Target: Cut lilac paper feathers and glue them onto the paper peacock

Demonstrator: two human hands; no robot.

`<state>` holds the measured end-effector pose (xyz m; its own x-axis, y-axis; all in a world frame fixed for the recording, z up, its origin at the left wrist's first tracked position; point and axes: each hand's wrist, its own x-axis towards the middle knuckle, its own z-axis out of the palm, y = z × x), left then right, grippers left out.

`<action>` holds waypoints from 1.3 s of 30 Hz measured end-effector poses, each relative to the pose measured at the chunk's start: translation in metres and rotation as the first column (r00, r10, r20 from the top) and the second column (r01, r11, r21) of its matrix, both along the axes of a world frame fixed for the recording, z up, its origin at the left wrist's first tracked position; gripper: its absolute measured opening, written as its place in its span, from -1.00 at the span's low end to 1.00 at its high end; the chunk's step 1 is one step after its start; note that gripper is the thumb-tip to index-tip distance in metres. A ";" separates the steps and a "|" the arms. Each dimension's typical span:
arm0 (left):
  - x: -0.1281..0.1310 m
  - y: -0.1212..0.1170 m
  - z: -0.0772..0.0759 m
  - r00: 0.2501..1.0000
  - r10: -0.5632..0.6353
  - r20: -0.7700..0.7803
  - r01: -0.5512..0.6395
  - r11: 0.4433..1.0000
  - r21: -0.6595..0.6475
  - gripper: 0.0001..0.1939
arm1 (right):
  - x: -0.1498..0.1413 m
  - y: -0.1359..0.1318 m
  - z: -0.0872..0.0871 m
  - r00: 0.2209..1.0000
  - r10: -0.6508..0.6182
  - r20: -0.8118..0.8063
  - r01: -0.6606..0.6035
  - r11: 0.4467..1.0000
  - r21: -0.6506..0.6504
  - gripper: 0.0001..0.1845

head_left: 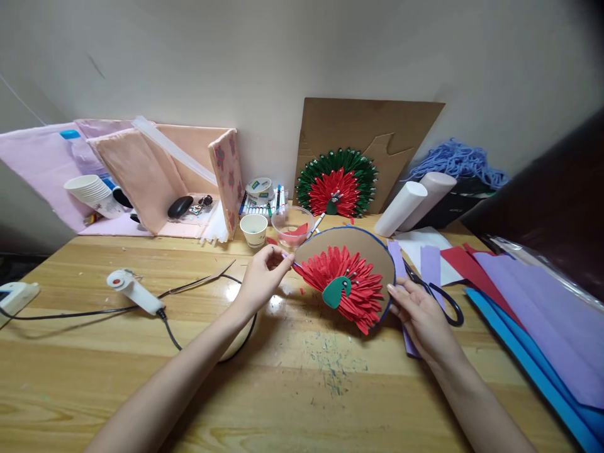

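Note:
A rounded cardboard peacock craft [343,283] is lifted over the middle of the table, tilted. Red paper petals fan out across it around a green head with an eye, and a blue line follows its rim. My left hand [268,270] pinches its left edge, where a small purple bit shows at the fingertips. On the opposite side my right hand [418,308] grips the right edge between thumb and fingers. Close to the right hand lie black-handled scissors [446,302] and purple paper strips [430,264], partly covered.
A glue gun [136,292] with its cord lies left. Behind stand a paper cup [253,230], a clear bowl [290,228] with red scraps, and a finished green-and-red peacock [336,185] against cardboard. Coloured sheets [542,314] cover the right side; pink shelves [165,170] stand back left.

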<state>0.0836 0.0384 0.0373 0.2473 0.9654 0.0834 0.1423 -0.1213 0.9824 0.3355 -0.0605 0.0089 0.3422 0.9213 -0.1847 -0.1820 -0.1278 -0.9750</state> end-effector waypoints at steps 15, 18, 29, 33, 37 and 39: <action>-0.007 0.005 0.008 0.994 -0.093 -0.065 0.097 0.994 0.059 -0.81 | 0.003 0.001 -0.004 1.000 -0.001 0.026 0.001 1.000 0.015 -0.67; -0.009 0.004 0.013 0.986 -0.137 -0.098 0.145 0.986 0.079 -0.84 | 0.003 0.001 -0.004 1.000 0.007 0.014 -0.008 1.000 0.021 -0.68; -0.013 0.002 0.020 0.896 -0.106 -0.432 0.205 0.960 0.189 -0.82 | 0.003 0.001 -0.004 1.000 0.010 0.019 -0.010 1.000 0.019 -0.67; -0.015 0.002 0.020 0.866 -0.098 -0.490 0.230 0.949 0.217 -0.83 | 0.004 0.000 -0.006 1.000 0.008 -0.004 -0.008 1.000 0.029 -0.67; -0.015 0.001 0.020 0.858 -0.122 -0.500 0.267 0.936 0.231 -0.84 | 0.003 0.000 -0.006 1.000 0.014 -0.017 -0.014 1.000 0.024 -0.69; -0.015 0.001 0.019 0.856 -0.128 -0.501 0.289 0.922 0.258 -0.85 | 0.003 0.000 -0.005 1.000 0.014 -0.009 -0.014 1.000 0.025 -0.70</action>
